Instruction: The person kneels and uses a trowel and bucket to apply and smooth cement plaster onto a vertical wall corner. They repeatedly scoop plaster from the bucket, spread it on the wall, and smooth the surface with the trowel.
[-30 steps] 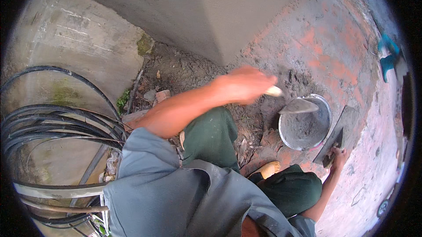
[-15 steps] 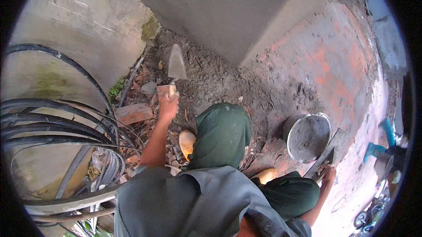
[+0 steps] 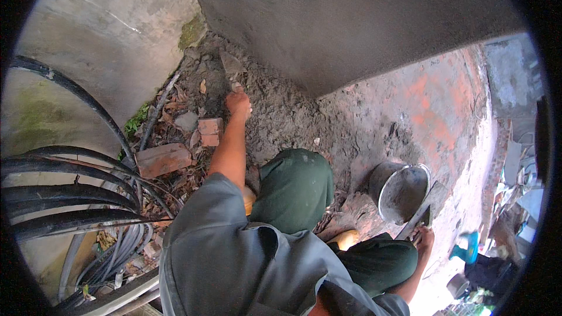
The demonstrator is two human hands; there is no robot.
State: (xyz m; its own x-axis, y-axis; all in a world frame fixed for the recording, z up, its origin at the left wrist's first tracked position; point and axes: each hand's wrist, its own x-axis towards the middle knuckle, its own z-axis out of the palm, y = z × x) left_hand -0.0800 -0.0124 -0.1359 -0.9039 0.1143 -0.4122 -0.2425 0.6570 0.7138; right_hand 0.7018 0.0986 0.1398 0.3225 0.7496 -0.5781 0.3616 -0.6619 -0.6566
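My left hand (image 3: 238, 103), arm stretched forward, is closed on the handle of a pointed trowel (image 3: 232, 64). The trowel's blade lies low over rough grey mortar-covered ground (image 3: 281, 102), close to the foot of the grey plastered wall (image 3: 351, 17). At the right, my right hand (image 3: 422, 237) is closed on a flat plastering float (image 3: 432, 200), seen nearly edge-on. The float is tilted beside a round bucket (image 3: 383, 182), which has grey residue inside. Whether the float touches the bucket's rim I cannot tell.
Thick black hoses (image 3: 70, 196) loop along the left wall. A broken brick (image 3: 164, 160), a smaller brick piece (image 3: 209, 131), dry leaves and stones lie left of my arm. My bent knee (image 3: 297, 190) is in the middle. Another person (image 3: 489, 272) is at the far right.
My left hand has moved forward and slightly right, bringing the trowel from raised down to the mortar at the wall's foot. My right hand still holds the float by the bucket. The view has shifted.
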